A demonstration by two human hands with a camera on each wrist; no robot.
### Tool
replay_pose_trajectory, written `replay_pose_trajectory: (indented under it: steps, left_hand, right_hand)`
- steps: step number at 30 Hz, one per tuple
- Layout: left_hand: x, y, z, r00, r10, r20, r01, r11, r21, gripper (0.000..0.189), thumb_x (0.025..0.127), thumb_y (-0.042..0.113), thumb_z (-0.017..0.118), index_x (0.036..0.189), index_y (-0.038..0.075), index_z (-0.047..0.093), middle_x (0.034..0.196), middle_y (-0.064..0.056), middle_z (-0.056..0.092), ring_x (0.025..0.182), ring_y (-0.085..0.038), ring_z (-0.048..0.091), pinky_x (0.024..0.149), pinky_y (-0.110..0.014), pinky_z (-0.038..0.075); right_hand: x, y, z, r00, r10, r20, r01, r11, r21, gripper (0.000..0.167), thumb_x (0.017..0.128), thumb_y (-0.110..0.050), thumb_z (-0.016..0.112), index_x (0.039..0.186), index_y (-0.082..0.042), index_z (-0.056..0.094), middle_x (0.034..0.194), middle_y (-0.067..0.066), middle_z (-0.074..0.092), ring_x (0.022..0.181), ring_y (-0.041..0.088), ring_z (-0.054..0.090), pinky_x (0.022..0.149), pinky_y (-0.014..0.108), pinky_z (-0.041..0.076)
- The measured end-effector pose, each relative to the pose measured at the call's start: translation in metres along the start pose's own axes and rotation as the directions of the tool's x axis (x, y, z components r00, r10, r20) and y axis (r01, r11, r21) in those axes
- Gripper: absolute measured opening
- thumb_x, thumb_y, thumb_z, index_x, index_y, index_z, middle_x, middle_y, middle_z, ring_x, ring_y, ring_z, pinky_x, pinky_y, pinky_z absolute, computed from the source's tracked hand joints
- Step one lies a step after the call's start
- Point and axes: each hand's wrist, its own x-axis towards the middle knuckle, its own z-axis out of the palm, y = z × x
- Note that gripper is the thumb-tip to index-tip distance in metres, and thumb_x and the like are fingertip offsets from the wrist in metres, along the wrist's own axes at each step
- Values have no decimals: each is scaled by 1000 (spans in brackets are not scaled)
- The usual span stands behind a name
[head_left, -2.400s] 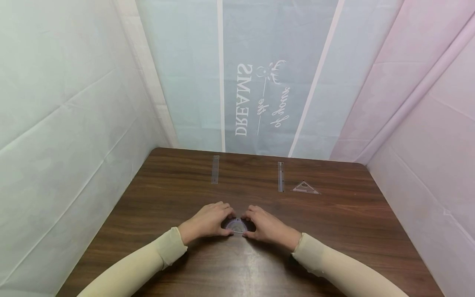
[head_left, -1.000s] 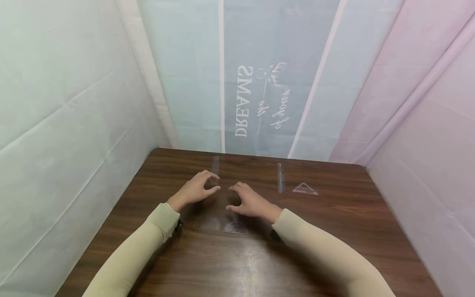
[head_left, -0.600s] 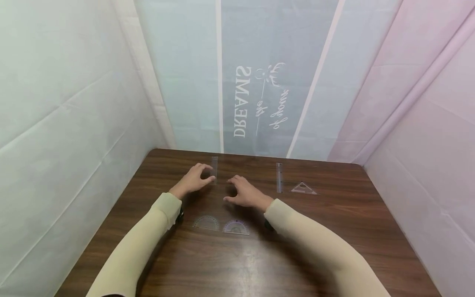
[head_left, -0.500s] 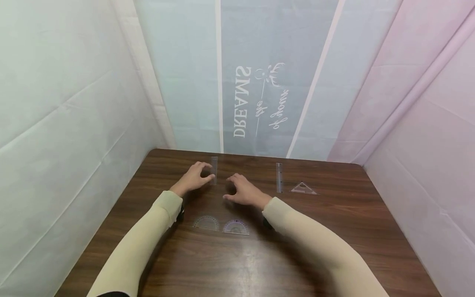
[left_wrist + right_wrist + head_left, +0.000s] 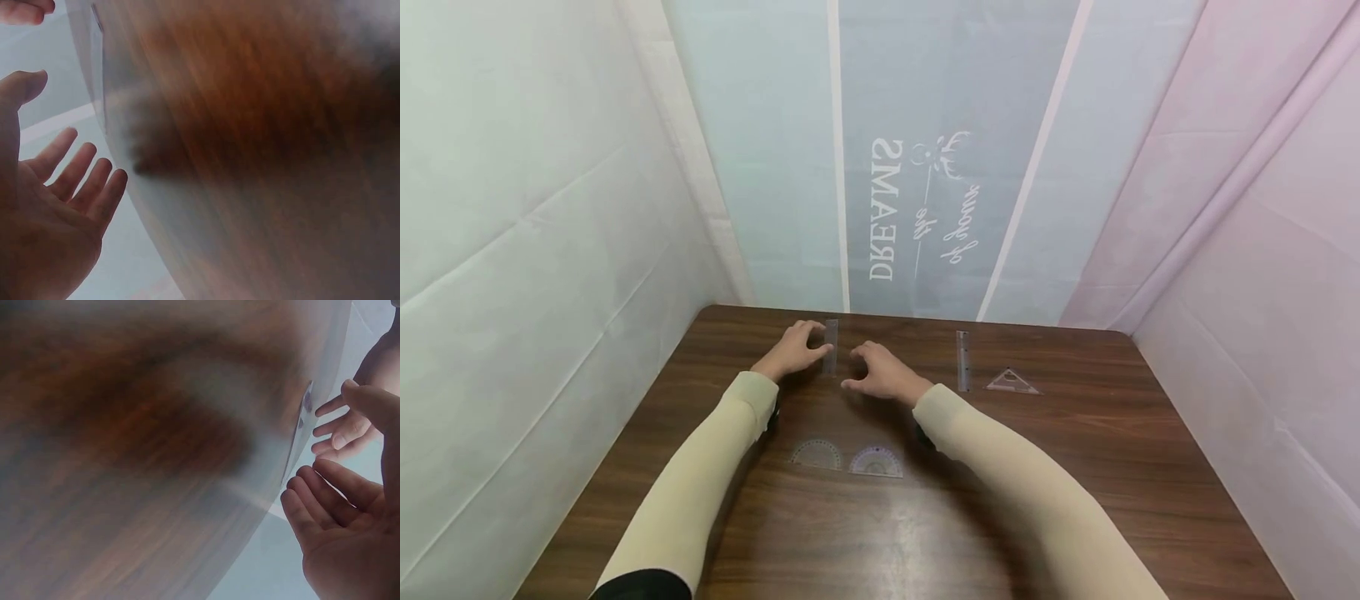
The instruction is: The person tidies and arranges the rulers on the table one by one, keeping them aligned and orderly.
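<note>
A clear ruler [image 5: 831,354] lies near the far edge of the table, roughly upright in the head view. My left hand [image 5: 793,348] is at its left side, thumb and fingers spread apart, the fingertips close to the ruler; whether they touch it I cannot tell. To the ruler's right, my right hand [image 5: 886,373] hovers with its fingers loosely bent and nothing in them. In the left wrist view the ruler [image 5: 99,69] appears beyond my left hand's fingers. Two clear protractors, a plain one [image 5: 817,455] and a purple-marked one [image 5: 876,462], lie side by side nearer me.
Further right on the brown wooden table [image 5: 1112,467] lie a second clear ruler [image 5: 963,361] and a clear set square [image 5: 1012,382]. Pale cloth walls enclose the left, right and far sides of the table.
Both hands have left the purple-marked protractor, which they were around at first, and have reached forward to either side of the left ruler. The two protractors now lie uncovered.
</note>
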Motion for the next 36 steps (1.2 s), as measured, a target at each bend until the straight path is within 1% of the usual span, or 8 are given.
replay_pose_trajectory:
  steps: [3,6,8,11,17,25,30,36]
  left_hand:
    - [5,-5,0,1000,0,8,0,1000,-17,61,110,37,62,158,2,45,162,-24,38,154,-46,30,122,-63,34]
    - [9,-7,-1,1000,4,3,-4,1000,-24,62,111,37,61,158,2,43,162,-24,38,155,-46,30,122,-62,33]
    - [12,-7,1,1000,4,-2,-5,999,-33,62,111,36,61,159,1,43,162,-25,38,155,-46,28,123,-63,32]
    - [15,-8,1,1000,0,-4,0,1000,-26,62,111,34,61,159,1,42,163,-25,37,156,-46,27,124,-63,30]
    - [21,-13,5,1000,-13,13,13,1000,-1,62,111,34,59,160,1,41,166,-25,36,157,-46,27,125,-63,29]
    - [27,-17,5,1000,-19,-3,19,1000,13,60,112,32,58,162,3,40,167,-22,37,156,-45,27,124,-63,30]
    - [33,-21,9,1000,-12,-15,12,999,33,62,111,32,57,162,0,40,167,-24,38,154,-47,29,124,-63,30]
    - [40,-26,14,999,-12,-34,14,998,59,61,112,30,56,163,0,39,168,-24,37,154,-48,28,125,-62,29]
  right_hand:
    - [5,0,0,1000,18,14,-18,1000,19,72,99,-41,80,150,3,55,147,19,58,140,35,54,115,47,47]
    - [10,-1,0,999,40,22,-41,999,31,74,99,-42,80,151,4,54,148,19,57,141,35,53,116,47,47]
    - [13,0,1,998,52,20,-53,998,29,73,99,-41,80,151,4,54,149,19,57,141,34,53,116,46,46]
    - [17,0,2,999,52,10,-52,998,23,72,99,-40,80,150,4,54,148,20,57,141,35,53,117,47,45]
    - [22,-2,10,999,39,14,-39,998,40,72,99,-37,80,149,7,54,146,22,58,139,35,55,117,46,45]
    - [33,-2,26,998,58,-1,-58,998,32,79,99,-45,79,154,4,50,150,20,53,142,35,50,118,46,44]
    - [36,-6,32,997,81,-8,-80,996,40,80,98,-46,79,154,3,50,151,19,51,142,36,47,118,47,44]
    - [39,-6,38,994,102,-43,-102,995,-11,87,96,-52,79,156,2,49,153,18,50,143,34,47,117,44,45]
